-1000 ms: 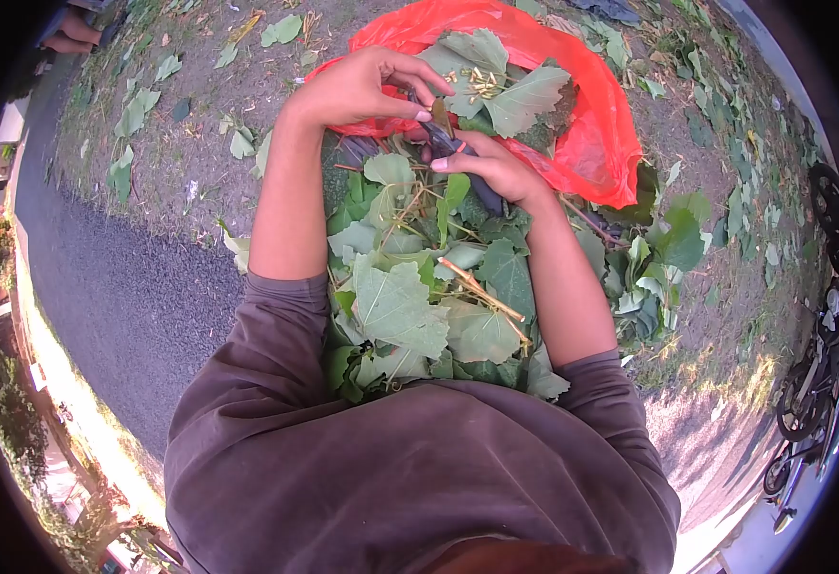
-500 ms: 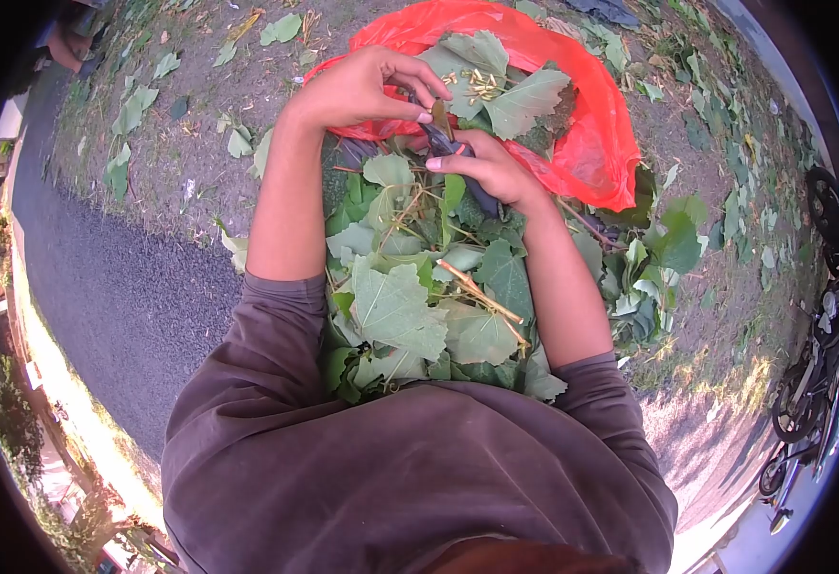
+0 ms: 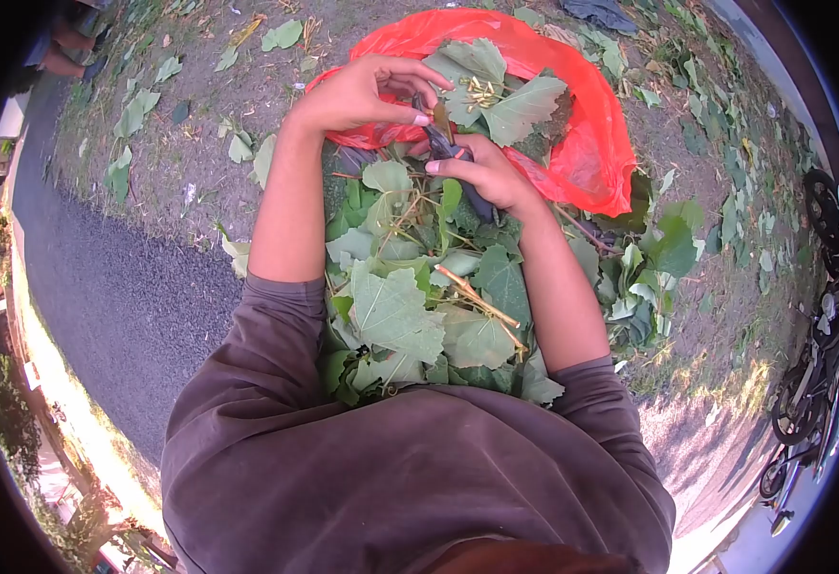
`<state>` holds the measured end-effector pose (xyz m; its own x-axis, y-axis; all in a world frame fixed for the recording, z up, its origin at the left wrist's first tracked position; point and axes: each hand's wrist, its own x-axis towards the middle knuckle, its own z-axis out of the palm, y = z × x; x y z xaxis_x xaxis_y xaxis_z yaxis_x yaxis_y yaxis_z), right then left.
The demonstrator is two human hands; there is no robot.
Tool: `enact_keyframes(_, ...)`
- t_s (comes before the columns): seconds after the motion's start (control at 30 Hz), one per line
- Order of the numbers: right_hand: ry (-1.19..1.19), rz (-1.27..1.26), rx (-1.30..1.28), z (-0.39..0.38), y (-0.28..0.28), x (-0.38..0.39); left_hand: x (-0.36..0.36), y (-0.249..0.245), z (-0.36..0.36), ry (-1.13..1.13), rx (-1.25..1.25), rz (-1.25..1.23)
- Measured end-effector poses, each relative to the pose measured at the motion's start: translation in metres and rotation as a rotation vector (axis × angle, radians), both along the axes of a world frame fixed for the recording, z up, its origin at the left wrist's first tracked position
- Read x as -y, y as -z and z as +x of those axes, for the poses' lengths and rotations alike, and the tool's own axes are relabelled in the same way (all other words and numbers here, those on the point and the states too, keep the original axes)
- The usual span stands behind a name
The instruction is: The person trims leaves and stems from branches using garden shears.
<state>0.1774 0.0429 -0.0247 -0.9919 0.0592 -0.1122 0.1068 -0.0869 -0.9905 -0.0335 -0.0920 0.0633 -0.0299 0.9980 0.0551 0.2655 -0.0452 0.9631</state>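
My right hand [image 3: 492,172] is wrapped round a dark-handled tool with an orange mark, which looks like pruning shears [image 3: 441,143]. My left hand [image 3: 376,93] is curled at the tool's far end, thumb and fingertips close to a small brownish piece; what it pinches is too small to make out. Just beyond both hands lies an open red plastic bag [image 3: 596,124]. Large green leaves [image 3: 524,107] rest in it, with short cut stem pieces [image 3: 478,93] on top. A heap of leafy cuttings [image 3: 398,311] fills my lap, including a light brown cut twig [image 3: 481,297].
More leafy branches [image 3: 673,244] lie right of my lap. Loose leaves [image 3: 134,113] are scattered over the soil. A paved strip [image 3: 123,258] runs along the left. Bicycles or motorbikes [image 3: 806,383] stand at the right edge. Another person's feet [image 3: 70,57] show at upper left.
Both hands and the tool stay in nearly the same place, with only a slight shift of my left fingers. The bag appears slightly lower in view.
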Motion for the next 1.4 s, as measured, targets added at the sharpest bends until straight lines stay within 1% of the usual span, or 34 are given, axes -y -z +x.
enact_keyframes(0.13,0.011,0.002,0.007,0.0,-0.002,-0.001,-0.001,0.003,-0.005,-0.025,0.038,-0.078)
enact_keyframes(0.33,0.022,-0.001,0.006,-0.001,0.0,-0.001,-0.005,0.016,-0.007,-0.03,0.045,-0.004)
enact_keyframes(0.57,0.053,0.028,0.035,-0.002,0.003,0.001,-0.006,0.02,-0.009,-0.043,0.062,0.015)
enact_keyframes(0.63,0.056,0.013,0.022,-0.002,-0.001,0.002,-0.005,0.018,-0.008,-0.067,0.119,-0.033)
enact_keyframes(0.87,0.068,0.014,0.049,-0.001,0.0,0.0,-0.005,0.014,-0.007,-0.082,0.054,-0.009)
enact_keyframes(0.93,0.027,-0.09,0.104,0.0,0.0,-0.002,-0.007,0.014,-0.006,-0.124,0.102,0.015)
enact_keyframes(1.03,0.012,-0.057,0.019,0.001,-0.003,0.0,-0.005,0.013,-0.008,-0.105,0.122,0.009)
enact_keyframes(1.17,0.012,-0.044,0.011,0.002,-0.004,0.0,-0.005,0.022,-0.013,-0.074,0.138,-0.004)
enact_keyframes(1.27,0.012,-0.044,-0.004,0.003,-0.007,0.0,-0.006,0.021,-0.014,-0.07,0.168,-0.044)
enact_keyframes(1.4,0.01,-0.063,0.036,0.002,-0.007,0.001,-0.004,0.013,-0.009,-0.052,0.182,-0.062)
